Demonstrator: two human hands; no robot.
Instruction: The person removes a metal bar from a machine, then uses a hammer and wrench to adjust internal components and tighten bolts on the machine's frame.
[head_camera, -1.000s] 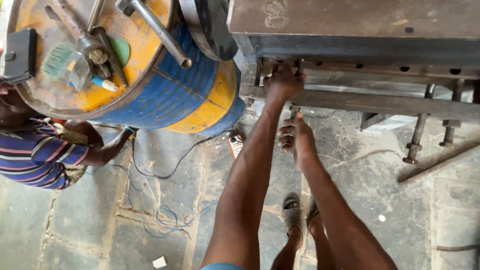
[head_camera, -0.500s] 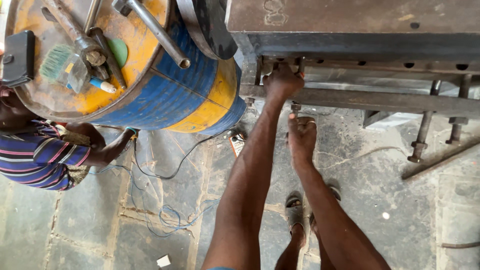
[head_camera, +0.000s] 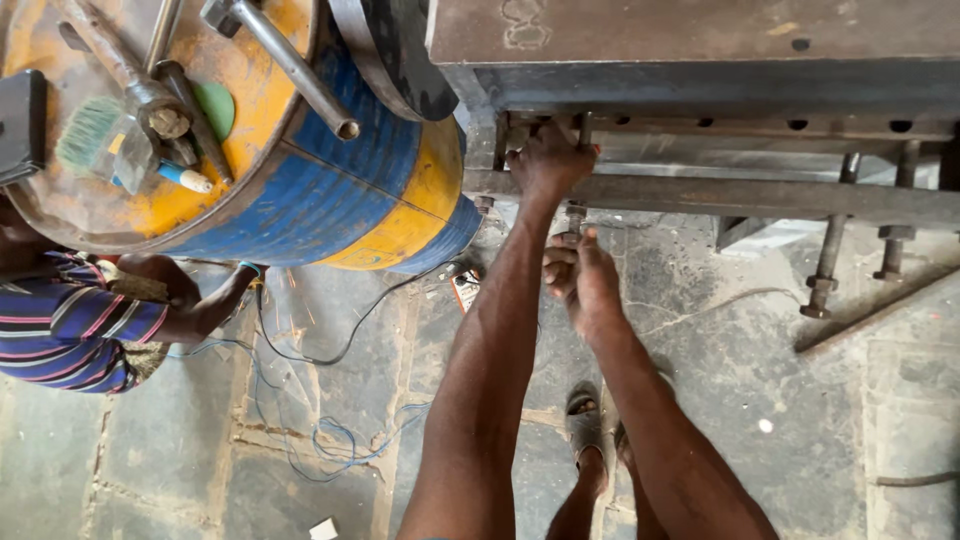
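Both hands reached under the grey metal frame (head_camera: 700, 190): left hand (head_camera: 548, 165) curled on its lower bar, right hand (head_camera: 582, 280) fingers pinched round a hanging bolt (head_camera: 573, 222) just below

left hand (head_camera: 548, 165) on steel frame (head_camera: 720, 195), right hand (head_camera: 585, 280) at bolt (head_camera: 573, 215)

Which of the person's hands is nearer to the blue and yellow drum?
Left. The left hand is up at the metal frame, just right of the blue and yellow drum. The right hand sits lower and farther right, around a vertical bolt.
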